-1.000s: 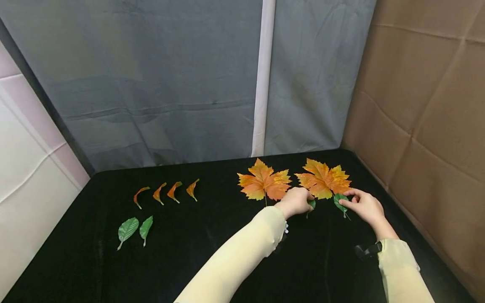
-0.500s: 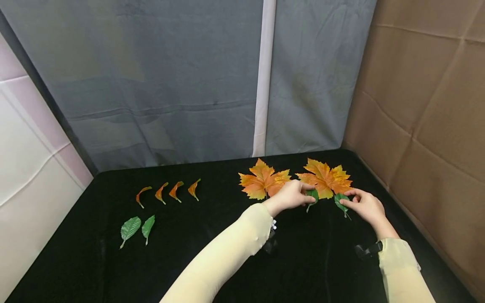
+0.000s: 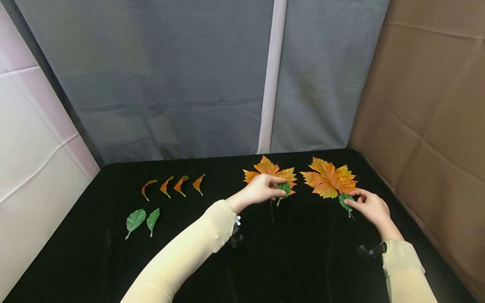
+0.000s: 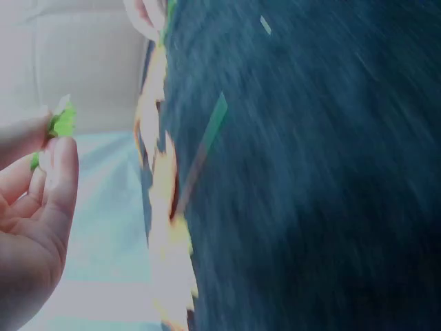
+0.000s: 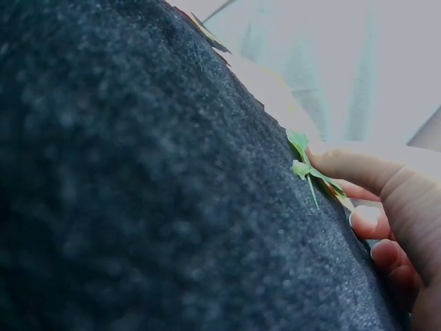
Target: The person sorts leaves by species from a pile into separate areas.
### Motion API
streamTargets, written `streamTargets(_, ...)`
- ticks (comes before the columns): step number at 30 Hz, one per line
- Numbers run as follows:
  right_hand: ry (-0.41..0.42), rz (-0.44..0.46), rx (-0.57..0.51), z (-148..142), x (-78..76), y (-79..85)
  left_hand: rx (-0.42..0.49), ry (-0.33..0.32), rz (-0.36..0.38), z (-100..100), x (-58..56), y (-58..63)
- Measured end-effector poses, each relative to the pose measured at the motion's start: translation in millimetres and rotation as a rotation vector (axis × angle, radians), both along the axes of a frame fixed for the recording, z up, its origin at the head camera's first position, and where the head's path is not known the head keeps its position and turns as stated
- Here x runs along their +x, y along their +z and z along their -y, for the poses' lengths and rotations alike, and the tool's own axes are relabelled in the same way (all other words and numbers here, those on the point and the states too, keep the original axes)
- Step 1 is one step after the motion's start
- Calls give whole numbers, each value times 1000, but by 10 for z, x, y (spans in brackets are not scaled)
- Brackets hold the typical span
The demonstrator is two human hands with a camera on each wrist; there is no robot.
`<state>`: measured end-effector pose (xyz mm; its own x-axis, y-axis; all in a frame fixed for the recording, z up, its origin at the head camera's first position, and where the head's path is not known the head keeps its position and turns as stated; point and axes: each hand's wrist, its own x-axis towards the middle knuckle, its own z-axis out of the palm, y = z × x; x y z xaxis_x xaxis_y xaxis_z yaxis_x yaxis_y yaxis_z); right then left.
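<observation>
Between the thumb and forefinger of my left hand (image 3: 259,189) a green leaf (image 3: 283,190) is pinched, in front of the left orange maple leaf (image 3: 266,165). The left wrist view shows that green leaf (image 4: 64,123) raised off the cloth. My right hand (image 3: 373,208) pinches another green leaf (image 3: 344,199) at the base of the right orange maple leaf (image 3: 329,180). In the right wrist view the thumb lies on this green leaf (image 5: 298,141) low against the cloth; the fingers partly hide it.
On the left of the black-covered table (image 3: 212,273) lie several small curled orange leaves (image 3: 181,185) in a row. Two green leaves, a wider one (image 3: 135,219) and a narrower one (image 3: 153,219), lie before them. Grey curtain (image 3: 182,84) hangs behind; brown cloth (image 3: 432,109) hangs at right.
My left hand has moved left with its green leaf, from beside the right maple leaf to in front of the left one. The right hand keeps its place on its leaf.
</observation>
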<state>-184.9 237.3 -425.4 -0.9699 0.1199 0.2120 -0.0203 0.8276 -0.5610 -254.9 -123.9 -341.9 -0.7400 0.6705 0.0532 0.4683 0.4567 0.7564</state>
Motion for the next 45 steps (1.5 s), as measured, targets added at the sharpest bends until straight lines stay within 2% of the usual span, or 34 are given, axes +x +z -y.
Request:
streamTargets(6, -18, -7, 19, -178, 151, 12, -75, 4, -49, 375, -45, 81)
streamTargets(10, -32, 3, 21, -264, 234, 15, -119, 50, -65, 682, -24, 98)
streamTargets(16, -44, 17, 19, -325, 298, 31, -126, 146, -36, 1237, 60, 86)
streamTargets(22, -54, 18, 34, -355, 345, 37, -96, 244, 13, 1799, 181, 179)
streamTargets(25, -54, 23, 41, -354, 344, 39, -116, 297, 31, 2026, 221, 180)
streamTargets(27, -51, 28, 40, -338, 338, 37, -138, 310, 43, 2142, 247, 148)
streamTargets(31, -43, 35, 31, -310, 326, 35, -180, 316, 67, 2284, 296, 55)
streamTargets(41, -49, 35, 33, -332, 341, 8, -220, 337, 45, 2285, 330, -50)
streamTargets(45, -42, 32, 33, -311, 330, 40, -223, 347, 64, 2298, 352, -73)
